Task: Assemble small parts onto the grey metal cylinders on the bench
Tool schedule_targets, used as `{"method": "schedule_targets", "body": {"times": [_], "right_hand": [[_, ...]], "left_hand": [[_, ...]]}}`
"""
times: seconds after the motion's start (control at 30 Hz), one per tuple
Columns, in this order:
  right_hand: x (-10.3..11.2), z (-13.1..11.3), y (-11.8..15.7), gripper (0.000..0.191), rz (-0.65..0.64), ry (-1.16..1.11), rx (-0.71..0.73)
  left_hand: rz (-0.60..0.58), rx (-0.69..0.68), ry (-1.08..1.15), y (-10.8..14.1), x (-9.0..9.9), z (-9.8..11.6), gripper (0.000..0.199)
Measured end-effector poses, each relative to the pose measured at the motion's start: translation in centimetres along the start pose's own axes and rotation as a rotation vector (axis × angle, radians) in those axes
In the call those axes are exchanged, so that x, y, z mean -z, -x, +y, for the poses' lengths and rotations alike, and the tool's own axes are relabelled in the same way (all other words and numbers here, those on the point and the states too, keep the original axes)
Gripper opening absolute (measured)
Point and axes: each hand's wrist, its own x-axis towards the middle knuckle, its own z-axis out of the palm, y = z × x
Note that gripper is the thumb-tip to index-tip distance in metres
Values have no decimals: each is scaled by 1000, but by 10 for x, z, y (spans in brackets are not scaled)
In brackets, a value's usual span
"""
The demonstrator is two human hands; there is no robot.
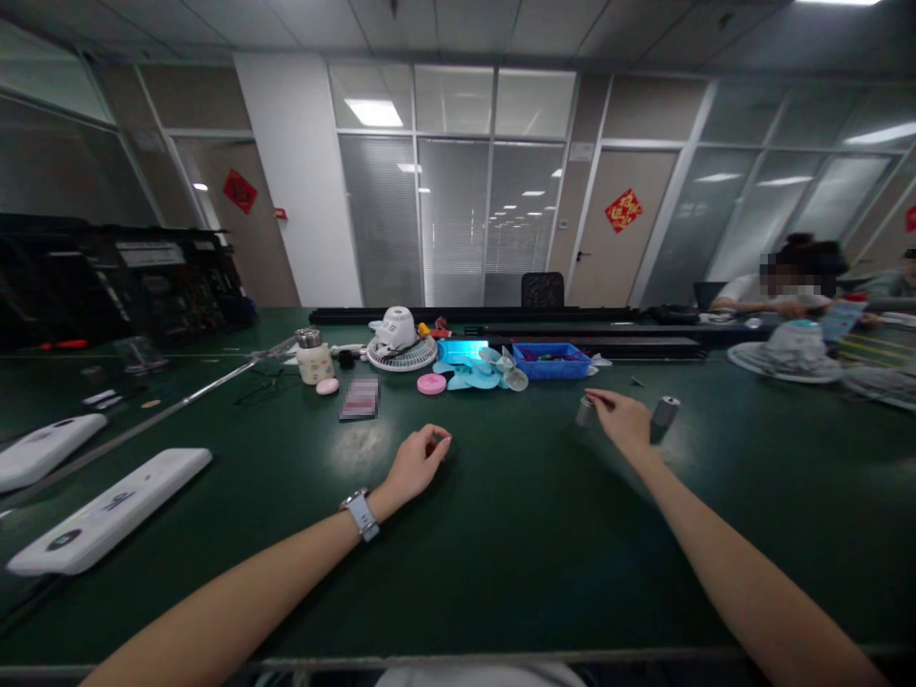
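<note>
On the right side of the green table, my right hand [624,420] pinches with closed fingertips at the top of a small grey metal cylinder [584,413]. The cylinder looks upright; whether it rests on the table I cannot tell. A second, similar cylinder [665,412] stands just right of that hand. My left hand [416,465], with a watch [362,513] on its wrist, rests on the table near the middle. Its fingers are loosely curled and closed, and nothing shows in them.
Toward the back sit a blue bin [550,370], light-blue fan blades [473,377], a white fan part [399,332], a pink disc [431,384] and a jar [313,363]. White devices [114,510] lie left. Another person [780,286] sits at far right.
</note>
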Motion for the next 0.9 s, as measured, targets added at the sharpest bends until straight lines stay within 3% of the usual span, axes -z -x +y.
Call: {"method": "schedule_targets", "body": {"times": [0.67, 0.9], "right_hand": [[2, -4, -2, 25, -5, -147, -69], [4, -10, -2, 25, -32, -43, -52]], "left_hand": [[-26, -28, -15, -1, 1, -4, 33], [-29, -41, -30, -1, 1, -2, 33]]}}
